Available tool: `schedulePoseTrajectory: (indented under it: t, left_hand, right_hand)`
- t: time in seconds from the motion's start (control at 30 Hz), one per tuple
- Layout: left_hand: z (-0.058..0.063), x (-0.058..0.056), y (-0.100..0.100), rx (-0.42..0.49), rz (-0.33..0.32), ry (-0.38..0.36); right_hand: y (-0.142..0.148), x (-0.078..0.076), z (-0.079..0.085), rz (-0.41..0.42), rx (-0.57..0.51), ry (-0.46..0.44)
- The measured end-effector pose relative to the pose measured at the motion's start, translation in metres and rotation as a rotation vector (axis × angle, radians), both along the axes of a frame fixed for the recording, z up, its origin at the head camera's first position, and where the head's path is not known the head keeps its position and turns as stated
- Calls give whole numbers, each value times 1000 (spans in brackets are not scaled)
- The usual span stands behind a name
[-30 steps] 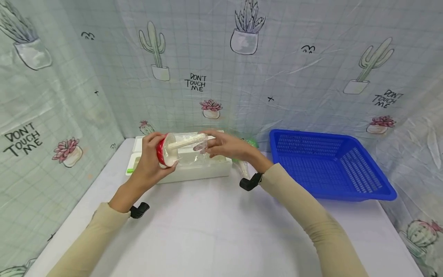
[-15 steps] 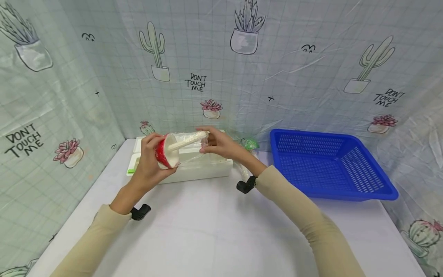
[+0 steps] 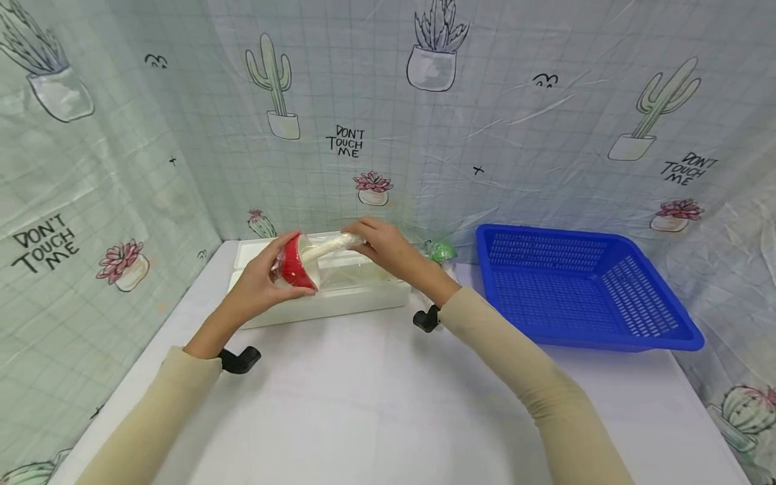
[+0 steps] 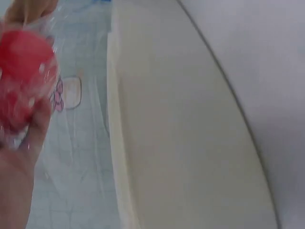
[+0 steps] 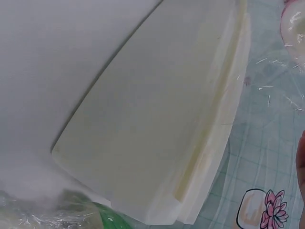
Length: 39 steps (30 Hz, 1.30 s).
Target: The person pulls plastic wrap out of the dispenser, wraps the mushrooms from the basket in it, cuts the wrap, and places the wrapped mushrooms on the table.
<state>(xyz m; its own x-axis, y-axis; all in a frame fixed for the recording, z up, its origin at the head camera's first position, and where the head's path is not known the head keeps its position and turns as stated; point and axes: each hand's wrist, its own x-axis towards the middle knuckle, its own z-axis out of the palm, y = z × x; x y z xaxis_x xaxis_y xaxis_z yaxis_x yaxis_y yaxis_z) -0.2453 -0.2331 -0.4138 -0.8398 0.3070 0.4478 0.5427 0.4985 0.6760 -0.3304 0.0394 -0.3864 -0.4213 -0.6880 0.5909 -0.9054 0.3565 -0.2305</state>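
In the head view, my left hand (image 3: 257, 279) grips the red head of a mushroom-shaped thing (image 3: 297, 266) with a white underside. A white stick (image 3: 327, 248) comes out of it, and clear plastic covers the whole. My right hand (image 3: 388, 249) pinches the stick's far end through the wrap. Both hands are raised over a long white box (image 3: 330, 303). The left wrist view shows the shiny red head (image 4: 26, 62) against the left hand's fingers. Only a sliver of the right hand (image 5: 301, 157) appears in the right wrist view.
Behind my right forearm lies a green-headed thing (image 3: 442, 251) in clear plastic. A blue perforated basket (image 3: 582, 340) stands at the right on the white table (image 3: 364, 404). Printed cloth (image 3: 394, 101) hangs close behind the box and at both sides.
The red head has turned in my left hand, so more of its red outside shows. My right hand has shifted slightly left. The green tab at the box's left end is now hidden.
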Motion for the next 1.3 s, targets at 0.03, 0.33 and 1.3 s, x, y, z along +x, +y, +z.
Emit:
schedulePoseTrajectory:
  t: [0.03, 0.33, 1.3]
  left_hand:
    - [1, -3, -3, 14, -29, -51]
    - [18, -38, -27, -13, -101, -401]
    - [37, -85, -33, 285, -402, -807]
  right_hand:
    - [0, 0, 1, -8, 24, -16]
    - [-2, -11, 11, -19, 163, -148]
    - [-16, -12, 33, -151, 396, -269]
